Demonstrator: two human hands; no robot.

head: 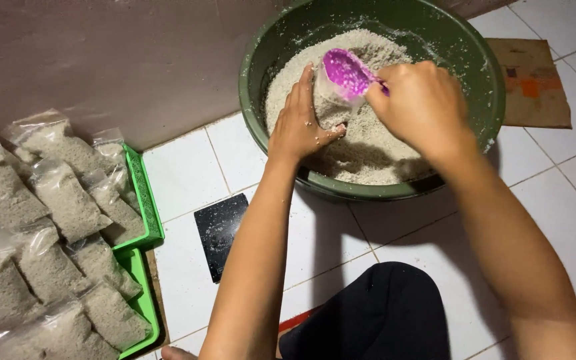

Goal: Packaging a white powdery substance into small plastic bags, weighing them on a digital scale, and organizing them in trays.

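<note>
- You are sitting on the floor of a home, working at small-scale food packing rather than in a shop or factory.
- The white tiled floor (pixel 188 173) with dark grout lines meets a plain painted wall (pixel 101 60) low down, as in a house room.
- A big green plastic basin (pixel 488 87) of pale grainy mix stands straight on the tiles.
- Filled clear bags (pixel 61 193) pile in green plastic trays (pixel 143 200) beside a small black flat scale (pixel 220 233).
</note>
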